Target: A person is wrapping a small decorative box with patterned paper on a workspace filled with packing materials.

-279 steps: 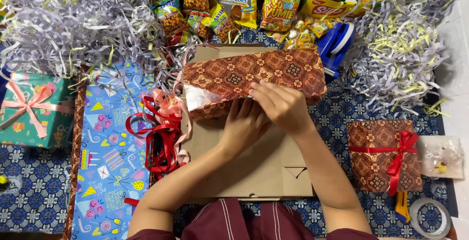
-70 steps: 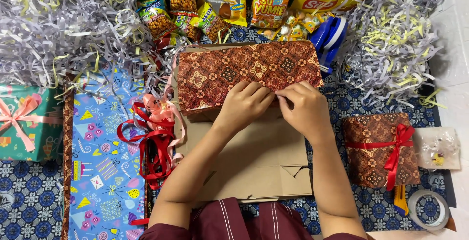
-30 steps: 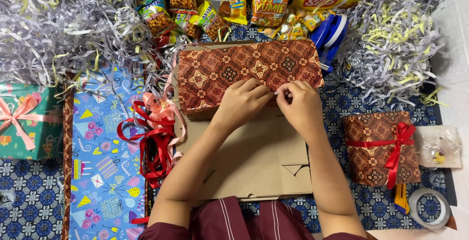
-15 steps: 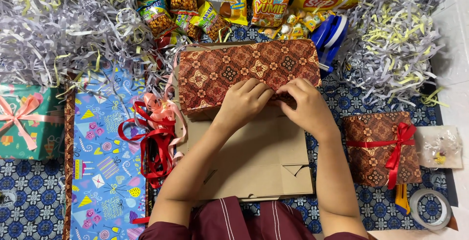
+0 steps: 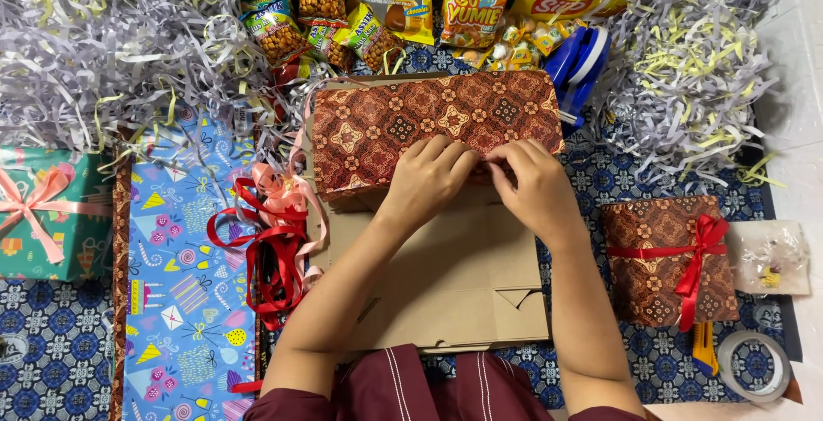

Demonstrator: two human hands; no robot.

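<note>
Since half a second ago we see little change: both hands have stayed pressed on the near edge of the batik-wrapped box (image 5: 433, 121), the right fingers shifting slightly inward along the seam.

From the left, we see a green gift (image 5: 43, 215) with a pink bow, cut off by the frame edge, then a blue patterned wrapping sheet (image 5: 180, 292) and a tangle of red ribbon (image 5: 266, 254) just beside the box. The left hand (image 5: 424, 183) lies palm down, fingers curled against the box's front flap, gripping nothing separate. The right hand (image 5: 531, 188) touches it, fingertips pinched on the paper fold; whether tape is between them we cannot tell. The box sits on a flat brown cardboard sheet (image 5: 446, 279), its near side hidden by the hands. Further right lie a small wrapped gift (image 5: 664, 262) with a red bow and a tape roll (image 5: 754, 365).
</note>
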